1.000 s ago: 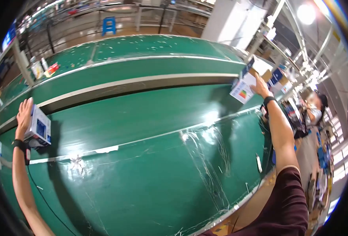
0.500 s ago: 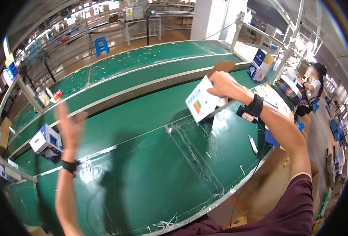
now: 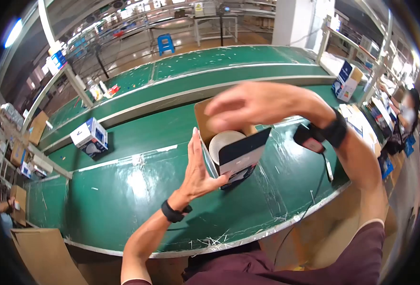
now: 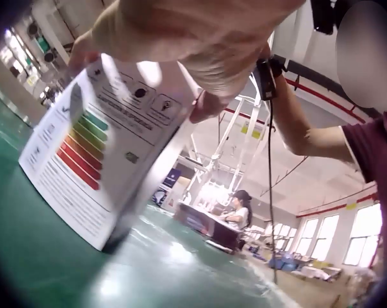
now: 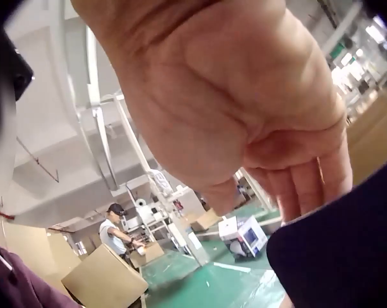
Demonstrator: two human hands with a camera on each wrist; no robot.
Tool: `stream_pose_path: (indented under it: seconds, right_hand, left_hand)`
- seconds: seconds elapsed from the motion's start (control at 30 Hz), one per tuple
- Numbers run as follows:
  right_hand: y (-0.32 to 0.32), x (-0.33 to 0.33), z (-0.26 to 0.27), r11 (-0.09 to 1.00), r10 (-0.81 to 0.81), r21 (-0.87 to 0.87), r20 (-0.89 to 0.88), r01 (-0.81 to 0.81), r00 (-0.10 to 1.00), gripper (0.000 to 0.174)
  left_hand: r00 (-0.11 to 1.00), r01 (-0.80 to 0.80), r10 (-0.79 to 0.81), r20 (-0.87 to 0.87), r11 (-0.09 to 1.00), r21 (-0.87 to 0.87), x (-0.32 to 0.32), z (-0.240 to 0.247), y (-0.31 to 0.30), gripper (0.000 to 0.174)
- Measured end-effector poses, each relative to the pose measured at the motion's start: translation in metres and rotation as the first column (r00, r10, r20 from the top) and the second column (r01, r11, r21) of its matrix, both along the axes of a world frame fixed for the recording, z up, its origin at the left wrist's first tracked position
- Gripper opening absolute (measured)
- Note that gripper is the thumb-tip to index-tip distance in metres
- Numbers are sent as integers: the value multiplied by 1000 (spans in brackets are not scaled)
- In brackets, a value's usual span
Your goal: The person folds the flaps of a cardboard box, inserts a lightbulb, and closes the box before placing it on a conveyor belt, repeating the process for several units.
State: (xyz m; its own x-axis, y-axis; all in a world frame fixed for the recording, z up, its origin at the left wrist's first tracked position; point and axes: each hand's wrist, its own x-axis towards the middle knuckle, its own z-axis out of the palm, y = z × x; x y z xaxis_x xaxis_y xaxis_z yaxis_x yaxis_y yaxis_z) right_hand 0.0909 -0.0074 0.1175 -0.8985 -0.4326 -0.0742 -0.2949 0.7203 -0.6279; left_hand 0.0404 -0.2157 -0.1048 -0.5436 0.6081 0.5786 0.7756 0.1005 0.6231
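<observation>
A carton (image 3: 241, 164) with raised flaps stands tilted on the green belt, a round white item (image 3: 225, 142) visible inside it. My left hand (image 3: 198, 173) holds the carton's near left side, thumb on one face and fingers along another; in the left wrist view that hand (image 4: 180, 45) grips the carton (image 4: 94, 147) by its upper part, beside a coloured energy label. Over the carton's mouth is my right hand (image 3: 262, 107), blurred, with fingers loosely bent and nothing seen in them. The right wrist view shows this hand (image 5: 232, 109) behind a dark flap (image 5: 341, 244).
A closed white and blue box (image 3: 90, 137) sits on the belt at left, and an open blue box (image 3: 347, 81) at far right. A white cutter (image 3: 329, 170) lies near the right edge. Brown cartons (image 3: 43, 251) stand lower left; a person (image 3: 406, 114) is at far right.
My left hand has moved from the closed box at left to the open carton. The carton has come nearer the middle, and my right hand has let go of it and is now above its mouth.
</observation>
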Motion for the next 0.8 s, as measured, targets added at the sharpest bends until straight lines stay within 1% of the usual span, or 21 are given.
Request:
stream_pose_path:
  seconds: [0.03,0.07,0.1,0.13,0.2,0.23,0.27,0.3,0.33,0.37,0.43,0.47,0.5,0.53,0.57,0.6,0.67,0.7,0.77,0.8]
  right_hand:
    - [14,11,-16,987,60,-151,-24,-62,998,55]
    - [22,22,-31,993,85,-68,-102,-92,991,52]
    - [24,31,-48,998,64,-17,-159,-68,985,49]
    - [22,39,-63,999,41,31,-217,-36,975,46]
    - [12,49,-85,994,-60,62,-400,92,915,43]
    - [7,55,-92,984,-110,69,-481,162,870,42]
    - [2,59,-95,983,-152,16,-501,185,852,41]
    - [-4,60,-94,980,-184,-32,-522,196,833,41]
    - [-8,59,-92,977,-208,-77,-547,198,811,41]
    - [-4,55,-103,974,-227,-120,-523,192,822,59]
    - [-17,57,-111,952,-302,-210,-541,221,785,79]
    - [-23,62,-117,935,-348,-257,-544,243,763,89]
    - [-25,67,-122,940,-339,-176,-573,292,746,114]
    - [-27,69,-131,935,-352,-203,-648,292,676,115]
    - [-30,70,-145,929,-365,-231,-710,291,602,116]
    - [-30,71,-158,923,-375,-255,-761,288,529,117]
    - [-26,71,-175,931,-350,-233,-785,280,511,117]
    - [-27,69,-179,931,-350,-237,-795,276,496,117]
    - [-30,68,-181,925,-368,-263,-798,273,478,116]
    - [-30,70,-178,925,-375,-271,-768,266,519,116]
  left_hand:
    - [999,34,-33,22,999,-38,-9,4,-12,135]
    - [996,73,-70,47,994,-80,-13,7,-24,135]
    - [999,-9,3,-43,989,-147,-11,14,-34,129]
    - [998,-3,-4,-69,994,-109,-6,28,-42,124]
    - [991,42,-48,-123,998,-45,0,67,-52,115]
    - [987,150,-145,-66,986,77,-5,85,-53,93]
    - [961,243,-266,78,943,227,-9,98,-47,72]
    - [844,305,-369,389,927,217,-11,116,-44,66]
    - [634,360,-418,651,904,230,-16,131,-43,64]
    - [620,403,-381,686,905,139,-25,133,-39,63]
    - [599,496,-299,743,867,-50,-44,128,-26,62]
    - [612,544,-302,731,832,-112,-47,127,-22,63]
    - [624,590,-308,718,788,-175,-49,126,-17,63]
    - [634,634,-316,706,736,-239,-49,129,-11,64]
    - [723,579,-275,633,742,-338,-47,133,-7,51]
    - [719,634,-311,621,659,-404,-50,129,1,48]
    - [708,701,-377,597,480,-528,-59,119,17,41]
    - [687,721,-377,621,463,-516,-57,120,22,34]
    - [650,753,-359,670,425,-503,-63,122,25,31]
    - [627,772,-350,696,401,-493,-64,124,28,30]
